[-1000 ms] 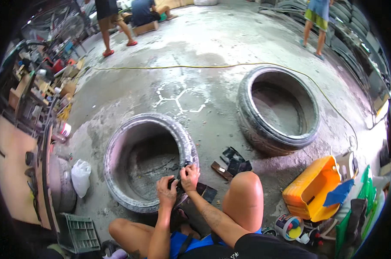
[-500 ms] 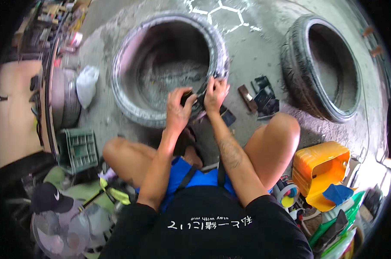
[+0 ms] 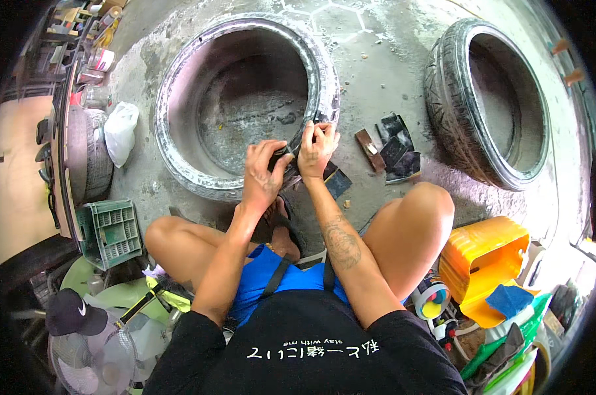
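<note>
A large tyre [image 3: 169, 79] with a chalky grey rim lies in front of my crossed legs. My left hand [image 3: 263, 168] is wrapped round a small dark piece [image 3: 288, 157] at the tyre's near right rim, thumb raised toward it. Just right of it, my right hand [image 3: 316, 148] has its fingertips pressed on the rim, bent round its black edge. What lies under those fingers is too small to make out. Beside the tyre on the right are black flat pieces [image 3: 396, 150] and a brown block [image 3: 370, 151].
A second tyre [image 3: 446, 99] sits at the right. A yellow cut container [image 3: 472, 240] and paint cans are at lower right. A green crate [image 3: 107, 234], white bag [image 3: 120, 131], another tyre and wooden boards line the left; a fan [image 3: 90, 355] is at lower left.
The view has tilted down, bringing my torso and the nearby clutter into sight. Both hands remain on the rim with much the same grip.
</note>
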The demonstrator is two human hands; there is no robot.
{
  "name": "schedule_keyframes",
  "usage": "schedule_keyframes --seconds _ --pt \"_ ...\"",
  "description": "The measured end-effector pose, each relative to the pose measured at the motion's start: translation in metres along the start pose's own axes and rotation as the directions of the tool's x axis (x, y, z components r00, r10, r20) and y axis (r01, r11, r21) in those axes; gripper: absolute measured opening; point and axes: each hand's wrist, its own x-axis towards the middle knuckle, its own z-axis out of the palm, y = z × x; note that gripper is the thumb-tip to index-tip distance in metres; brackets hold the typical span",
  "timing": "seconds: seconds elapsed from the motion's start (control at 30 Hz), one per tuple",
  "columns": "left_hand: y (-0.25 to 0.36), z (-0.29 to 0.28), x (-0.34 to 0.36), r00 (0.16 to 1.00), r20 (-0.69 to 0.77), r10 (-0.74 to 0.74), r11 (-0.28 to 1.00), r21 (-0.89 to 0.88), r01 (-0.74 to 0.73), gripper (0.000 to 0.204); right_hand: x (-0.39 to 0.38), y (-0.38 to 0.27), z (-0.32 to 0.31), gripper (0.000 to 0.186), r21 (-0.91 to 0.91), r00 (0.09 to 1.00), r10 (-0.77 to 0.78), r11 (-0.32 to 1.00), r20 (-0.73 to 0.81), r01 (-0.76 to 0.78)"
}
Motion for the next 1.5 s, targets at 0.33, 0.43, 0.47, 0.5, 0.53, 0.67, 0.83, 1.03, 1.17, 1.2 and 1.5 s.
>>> schedule_keyframes --seconds 0.33,0.43,0.47,0.5,0.53,0.67,0.83,1.03,1.17,1.2,1.5 --pt "0.001 -0.021 -0.003 0.998 -0.042 -0.053 0.998 0.028 0.054 0.024 0.004 -0.001 -0.006 0.02 -0.063 0.999 -0.042 0.997 0.001 0.041" --pt "-0.002 -0.004 0.003 0.999 -0.001 -0.037 0.998 0.059 0.037 0.025 0.005 -0.006 -0.006 0.024 -0.146 0.986 -0.165 0.976 0.013 0.165" --pt "-0.002 -0.005 0.003 1.0 -0.02 -0.021 0.998 0.052 0.022 0.025 0.006 -0.015 -0.007 0.024 -0.017 0.999 -0.034 0.999 0.004 0.034" --pt "-0.003 -0.007 0.002 0.999 -0.04 -0.005 0.999 0.045 0.007 0.025 0.007 -0.025 -0.009 0.023 0.111 0.995 0.098 0.989 0.011 -0.098" --pt "-0.001 -0.01 -0.001 1.0 -0.022 -0.019 0.999 0.032 0.02 0.025 0.007 -0.023 -0.008 0.023 0.138 0.99 0.142 0.98 0.018 -0.144" --pt "0.003 0.004 0.01 0.999 -0.029 0.045 0.996 0.075 -0.043 0.028 0.009 -0.007 -0.006 0.024 0.05 1.0 0.013 0.999 0.003 -0.013" --pt "-0.001 -0.002 0.0 0.999 -0.02 0.029 0.995 0.098 -0.027 0.027 0.008 -0.008 -0.003 0.022 0.054 0.999 0.047 0.997 0.001 -0.047" --pt "-0.012 -0.015 0.008 0.989 -0.062 -0.133 0.989 -0.067 0.129 0.026 0.003 -0.009 -0.006 0.018 -0.004 0.998 -0.059 0.998 -0.036 0.059" --pt "0.0 -0.014 -0.004 0.999 -0.041 -0.009 0.999 0.053 0.011 0.028 0.009 -0.006 -0.011 0.018 0.006 0.997 -0.074 0.997 -0.007 0.074" --pt "0.005 -0.005 -0.003 1.0 -0.015 -0.013 0.996 0.093 0.014 0.029 0.008 -0.005 -0.012 0.02 0.006 0.997 -0.081 0.997 0.004 0.081" --pt "0.008 -0.003 0.002 0.999 0.004 0.046 0.989 0.137 -0.046 0.029 0.011 -0.016 -0.013 0.024 0.107 0.996 0.087 0.99 0.006 -0.087"
